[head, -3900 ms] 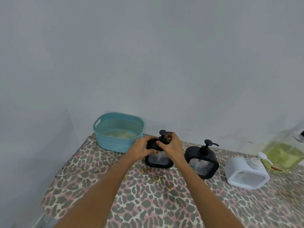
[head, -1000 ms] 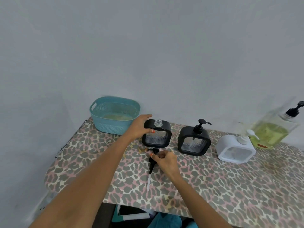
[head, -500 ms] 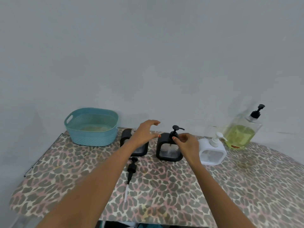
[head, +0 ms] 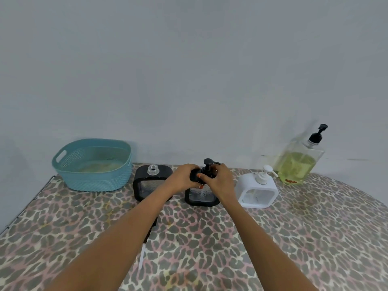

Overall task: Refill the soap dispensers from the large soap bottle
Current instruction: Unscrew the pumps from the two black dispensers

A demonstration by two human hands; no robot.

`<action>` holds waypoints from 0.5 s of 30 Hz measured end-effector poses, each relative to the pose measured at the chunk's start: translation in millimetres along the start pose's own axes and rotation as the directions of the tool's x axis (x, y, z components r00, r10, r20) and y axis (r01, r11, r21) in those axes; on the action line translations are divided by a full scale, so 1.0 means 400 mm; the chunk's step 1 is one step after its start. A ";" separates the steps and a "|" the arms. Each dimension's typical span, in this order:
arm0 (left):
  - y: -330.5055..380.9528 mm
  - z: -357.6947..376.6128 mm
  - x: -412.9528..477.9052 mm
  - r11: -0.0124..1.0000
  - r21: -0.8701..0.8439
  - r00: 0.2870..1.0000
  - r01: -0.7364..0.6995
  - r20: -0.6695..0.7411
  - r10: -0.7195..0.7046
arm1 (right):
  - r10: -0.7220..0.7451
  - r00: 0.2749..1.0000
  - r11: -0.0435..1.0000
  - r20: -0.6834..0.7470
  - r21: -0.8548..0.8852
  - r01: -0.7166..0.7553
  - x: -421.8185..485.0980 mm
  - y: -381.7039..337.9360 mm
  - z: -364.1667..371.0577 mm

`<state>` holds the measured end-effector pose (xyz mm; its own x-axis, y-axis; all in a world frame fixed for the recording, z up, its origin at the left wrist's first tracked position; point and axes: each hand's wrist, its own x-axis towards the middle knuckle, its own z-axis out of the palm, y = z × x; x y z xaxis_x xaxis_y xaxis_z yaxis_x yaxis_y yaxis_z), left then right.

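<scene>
leopard-print tabletop, grey wall, teal basket

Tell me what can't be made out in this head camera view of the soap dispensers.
- Removed pump: head view, left forearm covers all but its tube.
- Middle black dispenser neck: both the left hand and right hand wrap it, so whether its collar is loosened is hidden.
- Basket contents: blurred.
- Large soap bottle label: too small.

Looking like a home: soap dispensers are standing at twelve o'clock on a leopard-print tablecloth (teal basket at ten).
</scene>
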<state>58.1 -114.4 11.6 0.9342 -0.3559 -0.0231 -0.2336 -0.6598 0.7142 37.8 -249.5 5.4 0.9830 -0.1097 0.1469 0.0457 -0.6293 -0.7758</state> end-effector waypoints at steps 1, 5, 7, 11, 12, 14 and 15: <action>-0.002 0.000 -0.001 1.000 0.003 1.000 -0.003 -0.006 0.003 | -0.002 1.000 1.000 -0.004 0.017 0.002 0.002 0.000 0.000; -0.010 0.001 0.002 1.000 -0.010 1.000 -0.008 -0.008 0.008 | -0.015 1.000 0.998 -0.017 0.058 0.016 0.012 0.006 -0.001; -0.012 0.002 0.006 1.000 -0.010 1.000 -0.005 -0.007 0.005 | -0.022 1.000 0.997 -0.009 0.068 0.022 0.016 0.010 0.000; -0.011 0.003 0.007 1.000 -0.012 1.000 -0.010 -0.003 0.010 | -0.037 0.999 0.996 -0.002 0.080 0.037 0.022 0.014 0.001; -0.012 0.003 0.007 1.000 -0.011 1.000 -0.010 -0.003 0.010 | -0.041 0.999 0.996 0.006 0.083 0.040 0.024 0.014 0.000; -0.012 0.002 0.007 1.000 -0.013 1.000 -0.003 0.001 0.003 | -0.049 0.998 0.995 0.031 0.088 0.046 0.027 0.016 -0.004; -0.014 0.002 0.006 1.000 -0.019 1.000 -0.001 0.004 0.001 | -0.050 0.997 0.995 0.050 0.091 0.045 0.028 0.017 -0.008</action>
<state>61.4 -112.4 7.0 0.9329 -0.3591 -0.0253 -0.2292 -0.6465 0.7276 48.5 -257.6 3.8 0.9872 -0.0392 0.1546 0.1063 -0.5611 -0.8209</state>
